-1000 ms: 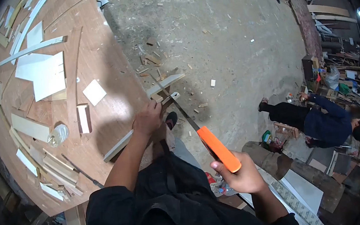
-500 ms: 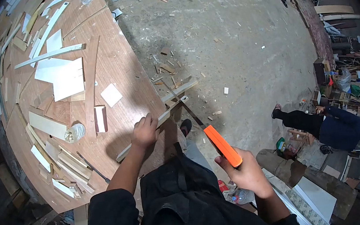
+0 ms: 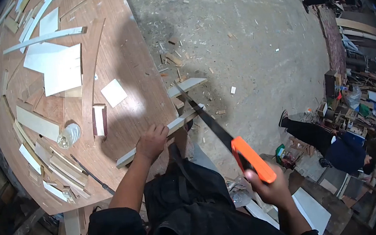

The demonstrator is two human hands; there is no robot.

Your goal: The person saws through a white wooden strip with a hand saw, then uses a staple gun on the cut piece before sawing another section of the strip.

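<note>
My left hand (image 3: 152, 141) presses down on a long pale wood strip (image 3: 129, 154) that lies along the edge of the brown workbench (image 3: 130, 59) and sticks out past it. My right hand (image 3: 270, 187) grips the orange handle of a hand saw (image 3: 253, 159). The saw's dark blade (image 3: 206, 117) slants up to the left and crosses the overhanging end of the strip near the bench edge. A second pale strip (image 3: 187, 85) juts from the bench just beyond the blade.
The bench holds white boards (image 3: 59, 69), a small white square (image 3: 114, 92), a short block (image 3: 99, 119), a clear plastic bottle (image 3: 69, 134) and several offcut strips. Wood scraps litter the concrete floor (image 3: 244, 41). A person in blue (image 3: 335, 145) crouches at the right among clutter.
The saw has been drawn back toward me: its handle and my right hand are lower and further right. My left hand stays on the strip. The camera view shifted slightly.
</note>
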